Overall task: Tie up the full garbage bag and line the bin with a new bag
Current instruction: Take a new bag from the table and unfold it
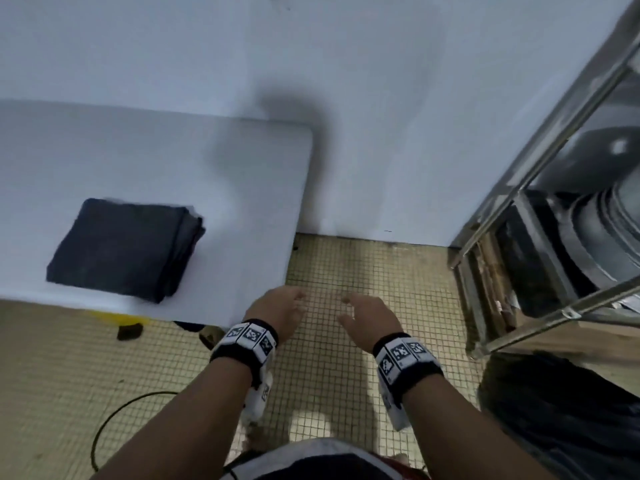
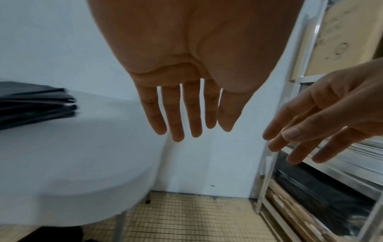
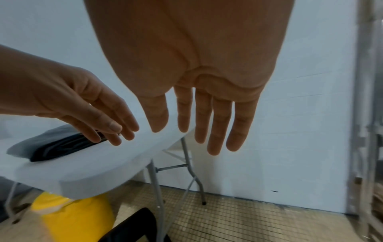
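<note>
A folded stack of dark bags [image 1: 128, 247] lies on the white folding table [image 1: 242, 202], near its front edge; the stack also shows in the wrist views [image 2: 35, 104] [image 3: 58, 147]. My left hand [image 1: 280, 313] and right hand [image 1: 367, 317] hover side by side over the tiled floor, just right of the table's corner. Both are empty, with fingers straight and slightly spread [image 2: 176, 124] [image 3: 213, 139]. A yellow bin-like object [image 3: 72, 217] stands under the table. A bulky black mass [image 1: 561, 420], possibly a bag, sits on the floor at the lower right.
A metal shelf rack [image 1: 540, 188] with pans and wooden pieces stands close on the right. A white wall [image 1: 381, 133] closes the gap behind. A black cable [image 1: 114, 420] loops on the floor at the left. The table's legs [image 3: 155, 183] stand beside the yellow object.
</note>
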Demonstrator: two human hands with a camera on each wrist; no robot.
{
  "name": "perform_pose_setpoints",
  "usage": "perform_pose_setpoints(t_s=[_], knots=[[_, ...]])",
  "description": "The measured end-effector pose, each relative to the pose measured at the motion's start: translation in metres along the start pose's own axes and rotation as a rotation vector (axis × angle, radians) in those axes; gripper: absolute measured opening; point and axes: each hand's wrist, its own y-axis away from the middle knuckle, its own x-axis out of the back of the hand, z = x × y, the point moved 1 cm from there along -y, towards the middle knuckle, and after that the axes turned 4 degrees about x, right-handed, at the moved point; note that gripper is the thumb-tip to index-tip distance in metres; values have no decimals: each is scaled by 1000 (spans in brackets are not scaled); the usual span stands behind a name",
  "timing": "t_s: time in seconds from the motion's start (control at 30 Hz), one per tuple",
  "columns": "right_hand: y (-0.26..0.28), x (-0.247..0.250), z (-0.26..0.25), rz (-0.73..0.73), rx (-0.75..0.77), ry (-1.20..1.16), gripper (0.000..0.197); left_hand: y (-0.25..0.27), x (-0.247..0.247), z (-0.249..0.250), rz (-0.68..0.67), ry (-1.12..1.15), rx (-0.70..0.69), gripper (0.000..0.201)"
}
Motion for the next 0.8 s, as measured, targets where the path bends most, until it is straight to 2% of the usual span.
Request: perform_pose_setpoints(t_s=[0.2,0.37,0.53,0.67,0.8], knots=[[-37,-55,-107,-25,115,82,42,13,41,-118,77,19,81,39],[-61,-91,-174,-63,207,179,41,22,63,-195,93,43,178,41],[-87,-112,-221,-113,256,229,42,26,81,-250,122,71,261,39],[-114,-123,-251,-140,280,242,43,15,94,-285,195,154,304,38],[-149,-129,-274,-126,307,256,43,-11,104,-308,280,99,360,47]])
